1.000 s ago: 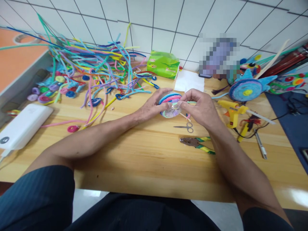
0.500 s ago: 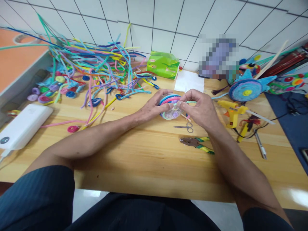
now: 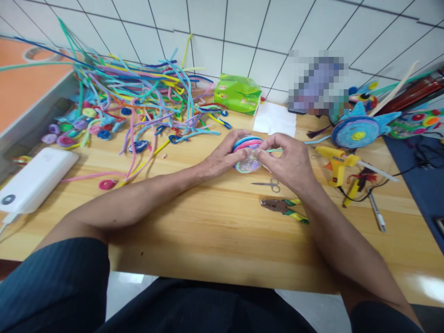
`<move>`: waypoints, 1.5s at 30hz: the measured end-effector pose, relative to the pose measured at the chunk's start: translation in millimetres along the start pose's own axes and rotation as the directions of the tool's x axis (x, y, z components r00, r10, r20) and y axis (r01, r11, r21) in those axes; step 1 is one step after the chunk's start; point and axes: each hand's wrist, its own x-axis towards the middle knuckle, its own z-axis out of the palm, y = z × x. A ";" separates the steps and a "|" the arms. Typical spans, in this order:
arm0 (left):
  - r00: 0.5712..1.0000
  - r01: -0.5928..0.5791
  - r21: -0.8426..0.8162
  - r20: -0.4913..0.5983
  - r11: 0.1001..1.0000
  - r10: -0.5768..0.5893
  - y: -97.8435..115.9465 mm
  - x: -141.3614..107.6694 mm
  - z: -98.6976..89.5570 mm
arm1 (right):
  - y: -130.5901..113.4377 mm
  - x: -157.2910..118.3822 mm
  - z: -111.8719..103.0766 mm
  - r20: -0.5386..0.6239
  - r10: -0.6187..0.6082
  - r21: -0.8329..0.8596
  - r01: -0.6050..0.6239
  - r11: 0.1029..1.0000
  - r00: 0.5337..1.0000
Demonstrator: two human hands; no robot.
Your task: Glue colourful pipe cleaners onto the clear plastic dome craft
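Note:
A round disc (image 3: 248, 165) with blue, pink and purple bands along its upper part is held above the wooden table. My left hand (image 3: 227, 155) grips it from the left, thumb on its face and fingers behind the rim. At its right side my right hand (image 3: 286, 157) pinches with thumb and index finger close to the disc's middle. A pale green strand runs by those fingertips; whether they hold it is too small to tell. Small scissors (image 3: 269, 185) lie just below the hands, and pliers (image 3: 279, 206) with green and yellow handles lie nearer me.
Colourful pipe cleaners (image 3: 152, 97) are heaped at the back left, near a white power bank (image 3: 41, 178). A green packet (image 3: 237, 94) and white paper (image 3: 275, 119) are at the back. A yellow glue gun (image 3: 336, 164), blue fish-like craft (image 3: 357, 132) and pen (image 3: 377, 210) lie right.
The whole view has shifted slightly. Both hands stay at the disc, and my right fingertips have moved very slightly against it.

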 end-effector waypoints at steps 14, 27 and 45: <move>1.000 0.001 -0.048 0.002 0.999 -0.001 0.2 -2.2 1.8 | -6.1 -1.8 0.2 0.022 0.088 0.033 -0.089 0.996 0.996; 1.000 0.010 0.033 0.002 0.999 -0.010 5.1 0.1 -3.7 | -4.4 -1.0 1.9 0.047 0.130 0.109 -0.135 0.985 0.990; 0.999 0.030 -0.033 -0.035 0.999 -0.032 -2.7 -0.3 -0.9 | 13.3 5.9 3.2 0.052 0.166 0.209 -0.173 0.962 0.985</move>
